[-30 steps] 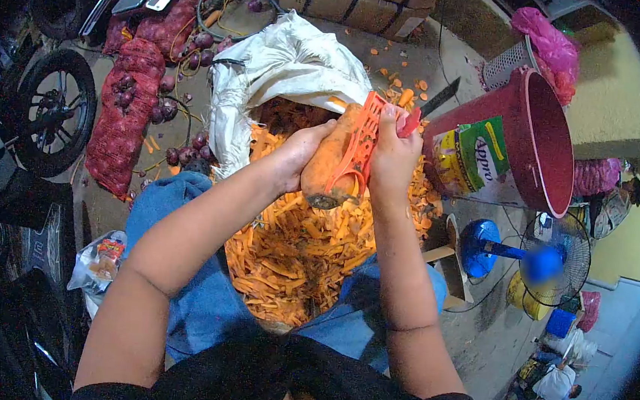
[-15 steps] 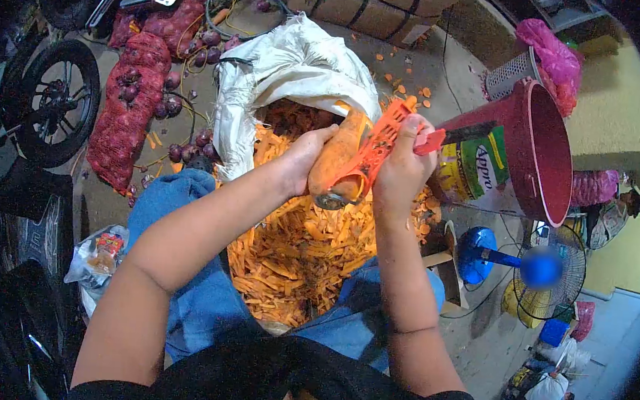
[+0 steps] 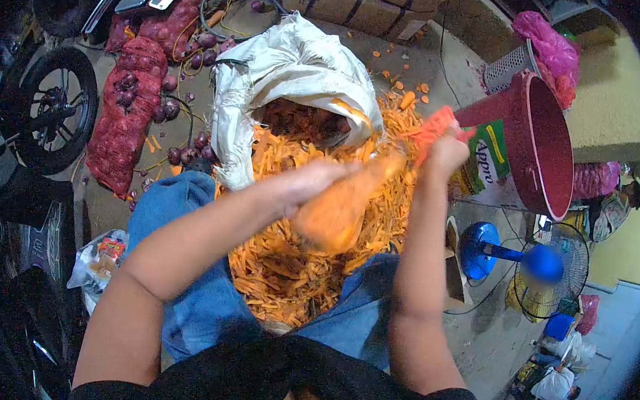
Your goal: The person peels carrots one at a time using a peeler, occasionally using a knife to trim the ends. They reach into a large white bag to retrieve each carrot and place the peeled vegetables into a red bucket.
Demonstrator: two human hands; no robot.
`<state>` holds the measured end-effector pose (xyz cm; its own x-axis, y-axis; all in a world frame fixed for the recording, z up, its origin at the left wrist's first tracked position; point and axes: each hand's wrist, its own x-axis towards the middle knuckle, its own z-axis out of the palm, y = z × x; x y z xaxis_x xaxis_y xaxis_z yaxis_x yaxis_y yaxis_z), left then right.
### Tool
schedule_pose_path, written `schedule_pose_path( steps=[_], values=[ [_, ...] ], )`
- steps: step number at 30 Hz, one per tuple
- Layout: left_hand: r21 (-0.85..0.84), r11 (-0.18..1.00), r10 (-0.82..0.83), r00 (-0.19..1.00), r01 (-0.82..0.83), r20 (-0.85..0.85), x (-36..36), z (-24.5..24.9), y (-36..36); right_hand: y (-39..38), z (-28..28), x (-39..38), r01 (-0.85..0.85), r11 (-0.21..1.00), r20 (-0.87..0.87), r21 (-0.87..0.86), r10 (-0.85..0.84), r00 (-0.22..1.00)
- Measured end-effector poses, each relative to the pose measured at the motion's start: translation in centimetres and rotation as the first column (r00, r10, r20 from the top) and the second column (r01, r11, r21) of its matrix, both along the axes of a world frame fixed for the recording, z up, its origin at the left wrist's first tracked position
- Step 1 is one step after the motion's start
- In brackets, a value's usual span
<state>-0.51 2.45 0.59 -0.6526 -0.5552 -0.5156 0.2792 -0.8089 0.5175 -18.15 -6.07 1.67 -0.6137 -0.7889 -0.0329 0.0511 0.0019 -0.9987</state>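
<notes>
My left hand [image 3: 315, 186], blurred by motion, is closed around a big carrot [image 3: 337, 215] with smooth, bright orange sides. In my right hand [image 3: 447, 154] is a red-orange plastic peeler [image 3: 436, 125], up and to the right of the carrot's far end. A gap shows between peeler and carrot. Below both hands lies a heap of orange carrot peelings [image 3: 277, 260], between my knees. The mouth of a white woven sack [image 3: 301, 59] faces me just beyond the heap, with brownish matter inside.
On the left are red net bags of onions [image 3: 125, 121], loose onions and a motorbike wheel [image 3: 53, 109]. A red bucket [image 3: 549, 150] lies tipped at right, near a blue fan [image 3: 542, 264]. Cardboard boxes [image 3: 350, 3] stand behind. Another person [image 3: 555, 385] is far off at lower right.
My right hand has moved the peeler off the carrot, up and to the right. The carrot has shifted slightly down and turned in my left hand.
</notes>
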Motion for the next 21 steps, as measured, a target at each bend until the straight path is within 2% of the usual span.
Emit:
schedule_pose_path(
  steps=[1, 2, 3, 5, 6, 8, 10, 11, 12, 15, 17, 19, 20, 21],
  values=[
    [0.000, 1.000, -0.003, 1.000, 0.003, 0.003, 0.0, 0.0, 0.3, -0.8, -1.2, -2.3, 0.167, 0.978, -0.224, 0.125, -0.136, 0.965],
    [0.008, 1.000, 0.015, 1.000, -0.015, 0.023, 0.0, 0.0, 0.7, -1.7, -3.9, -5.0, 0.174, 0.976, -0.301, 0.132, -0.127, 0.945],
    [0.013, 0.999, 0.033, 0.999, -0.034, 0.042, -0.1, -0.1, 0.9, -1.4, -3.6, -4.7, 0.180, 0.974, -0.303, 0.134, -0.133, 0.944],
    [0.048, 0.996, 0.075, 0.997, -0.077, 0.035, 0.5, -0.1, -0.3, -0.4, -1.4, -2.0, 0.076, 0.993, -0.005, -0.090, -0.077, 0.997],
    [0.087, 0.989, 0.121, 0.992, -0.123, 0.032, 0.9, -0.1, -1.0, 0.6, 0.2, 0.1, -0.016, 0.986, 0.189, -0.166, 0.048, 0.981],
    [0.160, 0.971, 0.184, 0.983, -0.179, -0.016, 1.3, -0.5, -2.1, 2.1, 1.8, 3.0, -0.086, 0.987, 0.138, -0.139, 0.105, 0.985],
    [0.140, 0.967, 0.225, 0.972, -0.215, -0.061, 1.3, 0.6, -2.1, 3.3, 2.1, 5.0, -0.156, 0.981, 0.085, -0.114, 0.166, 0.982],
    [0.123, 0.960, 0.266, 0.958, -0.253, -0.105, 1.2, 1.0, -2.0, 3.9, 2.1, 5.9, -0.225, 0.970, -0.021, -0.093, 0.224, 0.974],
    [0.211, 0.947, 0.283, 0.942, -0.244, -0.183, 0.9, 0.4, -2.1, 4.4, 2.1, 6.7, -0.290, 0.955, -0.126, -0.065, 0.281, 0.952],
    [0.169, 0.940, 0.323, 0.931, -0.295, -0.172, 0.5, -0.6, -1.9, 5.7, 0.9, 7.8, -0.390, 0.913, -0.114, -0.123, 0.377, 0.919],
    [0.149, 0.943, 0.316, 0.942, -0.298, -0.115, 0.3, -0.8, -1.6, 5.3, 1.1, 7.5, -0.357, 0.924, -0.145, -0.137, 0.338, 0.930],
    [-0.033, 0.996, 0.077, 0.997, -0.077, -0.006, 0.3, 0.2, -1.3, 3.0, -0.5, 5.2, -0.192, 0.965, -0.501, -0.179, 0.079, 0.862],
    [0.035, 0.999, -0.018, 0.989, 0.013, 0.147, 0.2, 2.1, -0.4, 1.7, -1.1, 3.5, -0.086, 0.987, -0.509, -0.136, 0.005, 0.861],
    [0.034, 0.999, -0.019, 0.989, 0.014, 0.148, -0.2, 1.6, 0.1, 0.5, -1.4, 1.7, 0.019, 0.995, -0.521, -0.095, -0.066, 0.851]
  ],
)
